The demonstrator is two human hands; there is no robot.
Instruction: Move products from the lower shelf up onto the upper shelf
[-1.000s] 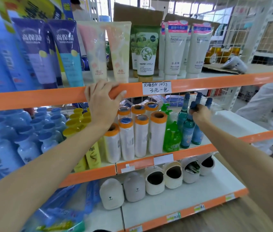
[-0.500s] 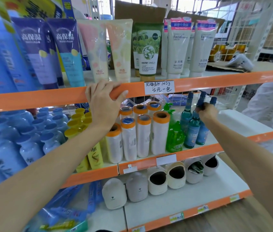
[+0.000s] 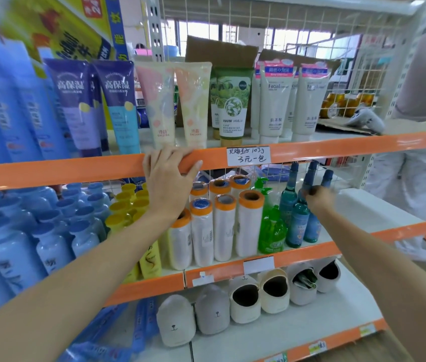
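Observation:
My left hand (image 3: 169, 178) rests on the orange front edge of the upper shelf (image 3: 337, 148), fingers curled over the rim. My right hand (image 3: 319, 198) reaches into the lower shelf (image 3: 298, 253) and is closed around the neck of a teal bottle with a dark blue cap (image 3: 298, 218). Two more teal bottles (image 3: 289, 202) stand around it. To their left stand a green pump bottle (image 3: 272, 231) and several white rolls with orange tops (image 3: 225, 228). Tubes of cleanser (image 3: 274, 100) stand along the upper shelf.
Blue bottles (image 3: 50, 236) and yellow bottles (image 3: 128, 212) fill the lower shelf's left part. The bottom shelf holds grey and cream bear-faced holders (image 3: 212, 309). A person in white (image 3: 420, 152) stands at the right. A white handheld device (image 3: 366, 121) lies on cardboard on the upper shelf's right end.
My right hand has stayed on the teal bottle's neck and appears blurred, shifting slightly. The left hand has kept its hold on the shelf edge. The view has drifted a little.

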